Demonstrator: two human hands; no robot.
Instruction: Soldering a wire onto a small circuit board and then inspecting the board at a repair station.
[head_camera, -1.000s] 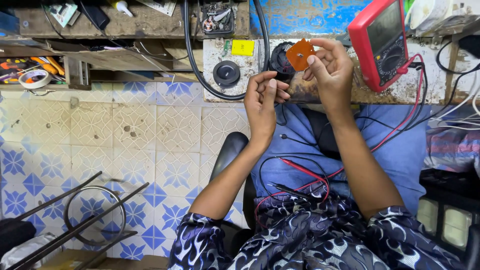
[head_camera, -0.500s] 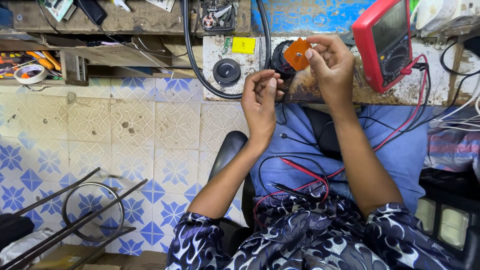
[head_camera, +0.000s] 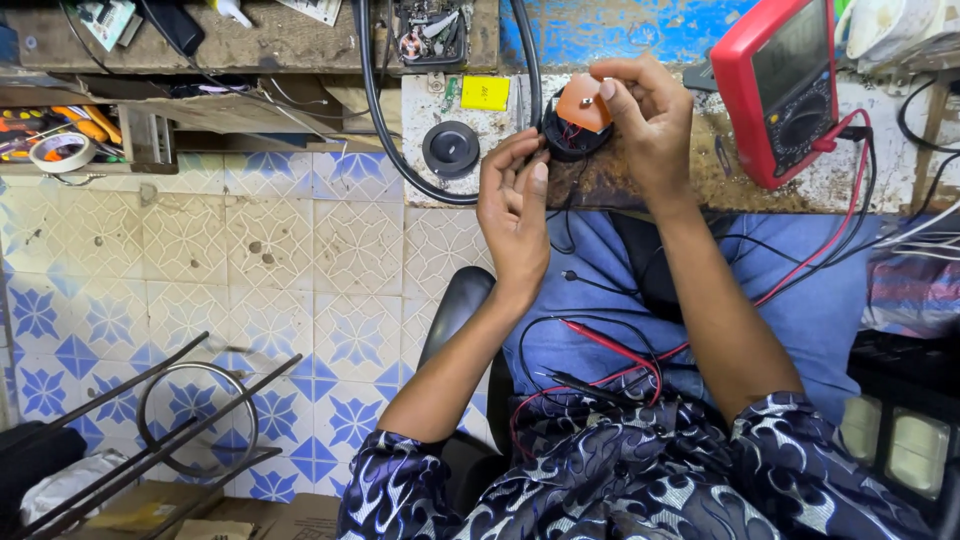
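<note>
Work is confined to the bench edge (head_camera: 700, 195), hemmed in on the right by a red meter (head_camera: 790, 85) and above by a black cable (head_camera: 385, 110); open room is left only below, over the blue cloth (head_camera: 800, 300) and the test leads (head_camera: 610, 345). An orange part (head_camera: 583, 102) is pinched at the bench edge between thumb and fingertips of the right hand (head_camera: 650, 125), over a black round piece (head_camera: 568, 140). The left hand (head_camera: 515, 205) is held just beside that piece, fingers loosely curled and half open, fingertips near its rim; whether they touch cannot be told. Compared with half a second earlier, both hands and the orange part are found in nearly the same places.
</note>
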